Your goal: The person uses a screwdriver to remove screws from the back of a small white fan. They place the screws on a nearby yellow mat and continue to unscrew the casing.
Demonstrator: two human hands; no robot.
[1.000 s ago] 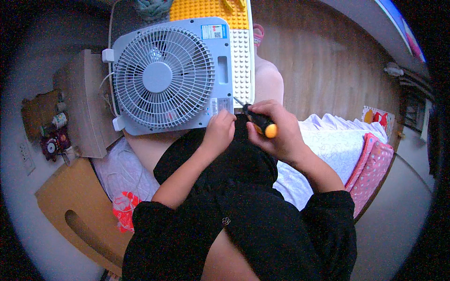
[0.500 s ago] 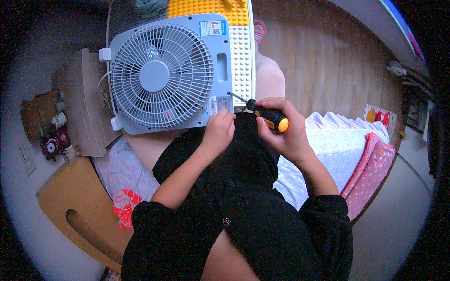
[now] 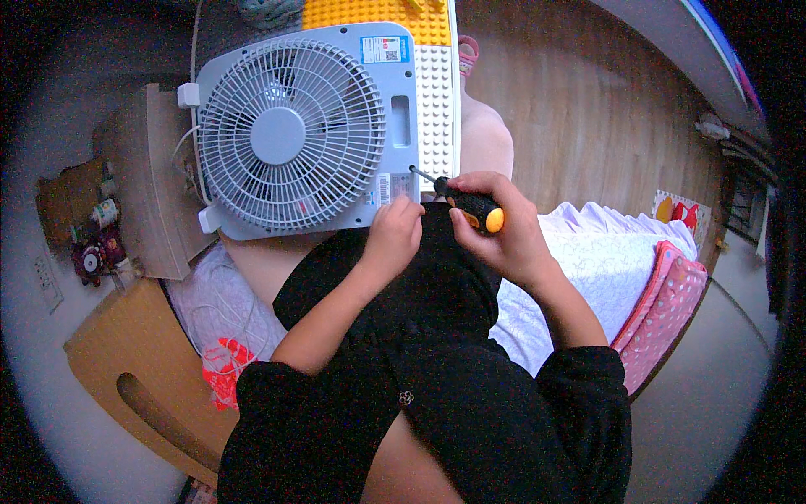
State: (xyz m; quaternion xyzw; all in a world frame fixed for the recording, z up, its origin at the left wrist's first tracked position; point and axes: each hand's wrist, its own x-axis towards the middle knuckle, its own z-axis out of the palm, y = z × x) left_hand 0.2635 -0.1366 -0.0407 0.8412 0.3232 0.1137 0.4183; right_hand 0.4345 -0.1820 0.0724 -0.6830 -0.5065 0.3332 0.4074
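Note:
A grey-blue box fan (image 3: pixel 401 214) lies with its round slatted grille (image 3: pixel 252 181) facing up. Its near right corner is pinched by my left hand (image 3: pixel 395 233), whose fingers are closed at the edge and hide part of a label. My right hand (image 3: pixel 508 231) is wrapped round the black and yellow handle of a screwdriver (image 3: pixel 470 207). The screwdriver slants in from the right, its metal tip at a small dark hole on the fan's right side. Whether a screw sits in that hole cannot be made out.
Under the fan is a table topped with studded building plates, yellow (image 3: pixel 369 12) and white (image 3: pixel 437 109). To the right lies a bed with a white cover (image 3: pixel 588 269) and a pink dotted bedding piece (image 3: pixel 663 311). A wooden chair back (image 3: pixel 151 370) stands at left.
My right hand and the screwdriver's handle have shifted slightly left, while the tip stays at the hole. The fan sits a touch further right. My left hand keeps its place.

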